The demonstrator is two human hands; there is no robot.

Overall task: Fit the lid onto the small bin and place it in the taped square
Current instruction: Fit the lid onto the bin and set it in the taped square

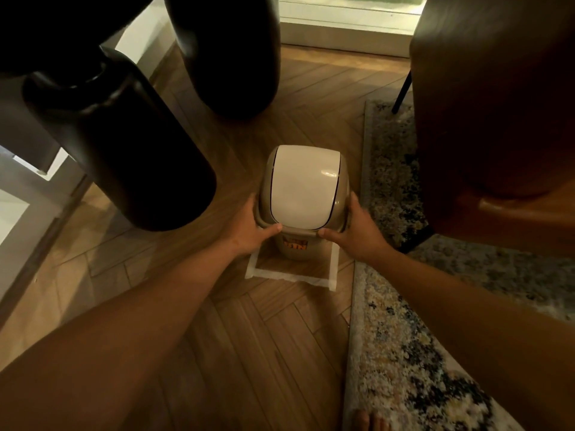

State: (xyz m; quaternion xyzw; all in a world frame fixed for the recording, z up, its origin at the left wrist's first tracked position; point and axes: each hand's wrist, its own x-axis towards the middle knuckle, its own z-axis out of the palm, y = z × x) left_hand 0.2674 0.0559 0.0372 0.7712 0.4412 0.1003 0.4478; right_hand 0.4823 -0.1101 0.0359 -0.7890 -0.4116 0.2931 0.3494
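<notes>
Bin [294, 247], lid [300, 186] fitted, stands upright inside the taped square [291, 276] on the wood floor [249, 337]. Left hand [249, 227] and right hand [361, 228] clasp the lid's sides. Orange label [295, 243] unreadable.

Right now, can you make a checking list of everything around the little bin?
Surface: wooden floor, herringbone planks.
Job's things: bin with lid on, standing in the taped square.
Clutter: nothing seen.
Hands: left hand and right hand grip the lid's rim, one on each side.
Cables: nothing seen.
Surroundings: patterned rug on the right, brown chair above it, dark rounded shapes on the left, too dim to name.
</notes>
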